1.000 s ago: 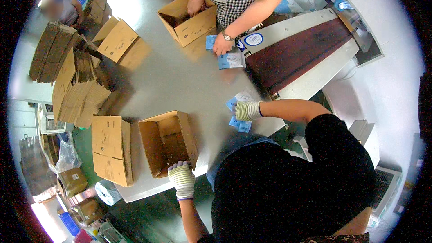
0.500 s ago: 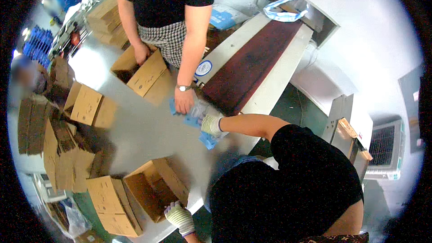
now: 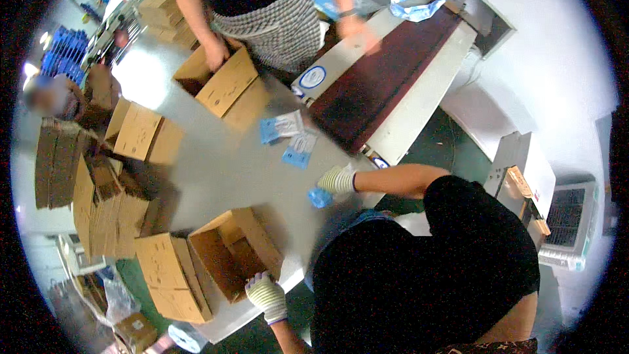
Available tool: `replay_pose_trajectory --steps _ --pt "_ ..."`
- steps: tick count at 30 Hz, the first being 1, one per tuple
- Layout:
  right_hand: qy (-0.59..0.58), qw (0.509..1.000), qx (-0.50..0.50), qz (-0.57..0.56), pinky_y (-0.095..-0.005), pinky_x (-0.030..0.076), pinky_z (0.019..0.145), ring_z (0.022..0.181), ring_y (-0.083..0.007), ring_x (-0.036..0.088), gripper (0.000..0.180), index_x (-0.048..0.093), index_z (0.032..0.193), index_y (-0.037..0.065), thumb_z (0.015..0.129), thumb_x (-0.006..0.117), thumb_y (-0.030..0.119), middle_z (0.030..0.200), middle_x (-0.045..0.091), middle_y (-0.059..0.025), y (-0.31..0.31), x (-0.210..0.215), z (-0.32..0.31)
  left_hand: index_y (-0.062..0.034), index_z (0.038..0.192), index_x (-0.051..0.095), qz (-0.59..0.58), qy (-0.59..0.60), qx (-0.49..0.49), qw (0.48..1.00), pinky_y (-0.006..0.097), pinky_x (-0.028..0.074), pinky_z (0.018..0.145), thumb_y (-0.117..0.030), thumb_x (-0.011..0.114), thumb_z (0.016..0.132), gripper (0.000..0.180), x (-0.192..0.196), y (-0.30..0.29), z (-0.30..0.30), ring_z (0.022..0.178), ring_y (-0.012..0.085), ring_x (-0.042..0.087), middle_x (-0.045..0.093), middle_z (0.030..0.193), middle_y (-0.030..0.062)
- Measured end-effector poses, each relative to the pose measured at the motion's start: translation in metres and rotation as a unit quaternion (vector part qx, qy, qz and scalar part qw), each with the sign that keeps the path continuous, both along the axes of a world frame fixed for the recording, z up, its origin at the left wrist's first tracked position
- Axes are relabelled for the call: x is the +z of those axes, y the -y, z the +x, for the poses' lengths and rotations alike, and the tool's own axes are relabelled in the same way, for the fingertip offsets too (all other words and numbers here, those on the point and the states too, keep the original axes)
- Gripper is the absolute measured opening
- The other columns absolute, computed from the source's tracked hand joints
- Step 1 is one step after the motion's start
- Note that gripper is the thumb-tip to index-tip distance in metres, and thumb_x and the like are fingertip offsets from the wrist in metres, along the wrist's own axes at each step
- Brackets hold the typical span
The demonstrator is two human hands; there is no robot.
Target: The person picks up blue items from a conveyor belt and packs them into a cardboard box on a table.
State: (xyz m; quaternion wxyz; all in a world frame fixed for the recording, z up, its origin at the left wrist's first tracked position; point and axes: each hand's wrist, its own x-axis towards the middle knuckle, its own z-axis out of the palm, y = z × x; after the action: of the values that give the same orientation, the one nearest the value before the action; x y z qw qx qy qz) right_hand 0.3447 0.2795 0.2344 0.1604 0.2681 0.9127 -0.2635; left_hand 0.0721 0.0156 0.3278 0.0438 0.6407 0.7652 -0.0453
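Note:
My left hand [image 3: 267, 296], in a striped knit glove, grips the near edge of an open cardboard box [image 3: 219, 269] at the table's front edge. My right hand [image 3: 337, 179], in a matching glove, is closed on a blue packet [image 3: 319, 198] just above the table, right of the box. Its fingers are partly hidden. Beyond it, two blue-and-white packets [image 3: 282, 126] lie on the grey table [image 3: 223, 177], one slightly overlapping the other.
Across the table a co-worker's hand [image 3: 215, 54] is in another open box [image 3: 226, 88]; their other hand [image 3: 357, 31] reaches over a dark conveyor belt [image 3: 386, 78]. Folded cartons [image 3: 108, 216] stand at left, beside another box [image 3: 139, 132]. A flattened-looking carton [image 3: 171, 278] adjoins my box.
My right hand has drawn a packet nearer, away from the others. The co-worker's hand has left the packets and moved over the conveyor. My left hand stays at the box edge.

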Motion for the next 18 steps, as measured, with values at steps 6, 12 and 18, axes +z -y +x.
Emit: replay_pose_trajectory --steps 6,12,18 --pt "0.032 0.998 0.012 0.06 -0.0427 0.049 0.07 0.082 -0.0303 0.062 0.032 0.063 0.089 0.006 0.066 0.066 0.028 0.089 0.065 -0.0139 -0.075 0.048 -0.04 -0.0115 0.073 0.058 0.025 0.0 0.003 1.0 0.036 0.041 0.073 -0.01 0.059 0.059 0.014 0.013 0.001 0.009 0.074 0.024 0.057 0.058 0.073 0.0058" --pt "0.118 0.973 0.11 0.164 -0.0405 0.05 0.073 0.084 -0.0313 0.063 0.034 0.065 0.092 0.007 0.062 0.07 0.022 0.088 0.065 -0.0157 -0.138 -0.018 -0.067 -0.0134 0.072 0.058 0.024 -0.004 0.014 1.0 0.036 0.039 0.072 -0.01 0.058 0.061 0.011 0.022 0.002 0.01 0.072 0.0229 0.055 0.056 0.071 0.0041" --pt "0.177 0.972 0.008 0.152 -0.04 0.05 0.075 0.093 -0.0281 0.061 0.03 0.063 0.105 0.015 0.078 0.053 0.021 0.104 0.063 -0.0078 -0.09 0.075 -0.071 -0.0147 0.073 0.059 0.069 -0.008 0.009 0.998 0.036 0.038 0.071 -0.012 0.058 0.063 0.01 0.023 0.01 0.007 0.071 0.0221 0.054 0.056 0.07 0.0032"
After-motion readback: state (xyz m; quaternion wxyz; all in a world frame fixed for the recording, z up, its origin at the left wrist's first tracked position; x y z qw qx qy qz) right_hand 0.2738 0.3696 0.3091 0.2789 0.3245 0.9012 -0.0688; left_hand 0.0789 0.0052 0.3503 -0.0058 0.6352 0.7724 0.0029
